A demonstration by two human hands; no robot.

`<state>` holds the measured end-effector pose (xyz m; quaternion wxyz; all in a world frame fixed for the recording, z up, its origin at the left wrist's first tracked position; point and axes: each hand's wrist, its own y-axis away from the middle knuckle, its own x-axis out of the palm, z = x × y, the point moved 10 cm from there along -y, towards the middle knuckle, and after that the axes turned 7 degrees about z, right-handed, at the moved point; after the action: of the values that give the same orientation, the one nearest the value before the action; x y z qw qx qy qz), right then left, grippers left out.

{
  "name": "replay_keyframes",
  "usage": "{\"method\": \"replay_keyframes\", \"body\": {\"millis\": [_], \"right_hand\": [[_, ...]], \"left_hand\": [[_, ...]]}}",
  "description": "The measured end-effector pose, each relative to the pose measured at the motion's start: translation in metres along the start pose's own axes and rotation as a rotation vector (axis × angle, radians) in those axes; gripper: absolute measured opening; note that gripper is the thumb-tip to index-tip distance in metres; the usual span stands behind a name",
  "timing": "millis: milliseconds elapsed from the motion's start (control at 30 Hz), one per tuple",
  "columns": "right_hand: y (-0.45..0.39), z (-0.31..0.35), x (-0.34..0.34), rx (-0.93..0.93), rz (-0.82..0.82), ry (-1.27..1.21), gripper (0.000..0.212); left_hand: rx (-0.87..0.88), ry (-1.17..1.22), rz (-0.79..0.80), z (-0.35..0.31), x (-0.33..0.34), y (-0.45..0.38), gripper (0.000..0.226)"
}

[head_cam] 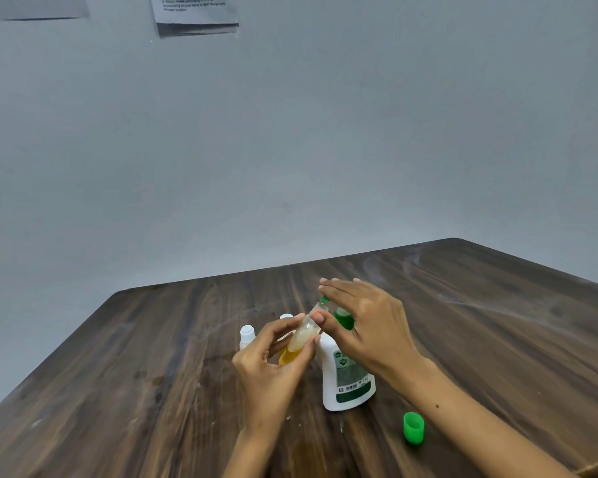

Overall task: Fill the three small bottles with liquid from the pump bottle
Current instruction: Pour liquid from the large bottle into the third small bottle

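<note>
At table centre, your left hand (273, 367) grips a small bottle (299, 343), tilted, mouth up against the pump spout (324, 299); amber liquid fills roughly its lower third. Your right hand (366, 319), fingers straight, presses flat on the pump bottle (347, 377). At 10 o'clock of your left hand: two white small bottles (247, 336), contents not discernible. At 5 o'clock of the pump bottle: one green cap (413, 427), lying loose. Judged status: first fill underway, two remaining.

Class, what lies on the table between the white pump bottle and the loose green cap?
Nothing: the head view shows bare brown wooden table between pump bottle and cap.
</note>
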<state>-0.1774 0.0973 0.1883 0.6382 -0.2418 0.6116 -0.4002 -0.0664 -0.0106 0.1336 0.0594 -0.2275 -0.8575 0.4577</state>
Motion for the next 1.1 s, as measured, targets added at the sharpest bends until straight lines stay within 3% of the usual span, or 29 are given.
{"method": "replay_keyframes", "body": {"millis": [1100], "right_hand": [[0.004,0.000,0.007,0.038,0.070,0.003,0.078]], "left_hand": [[0.002,0.014,-0.005,0.001,-0.002,0.000,0.030]]}}
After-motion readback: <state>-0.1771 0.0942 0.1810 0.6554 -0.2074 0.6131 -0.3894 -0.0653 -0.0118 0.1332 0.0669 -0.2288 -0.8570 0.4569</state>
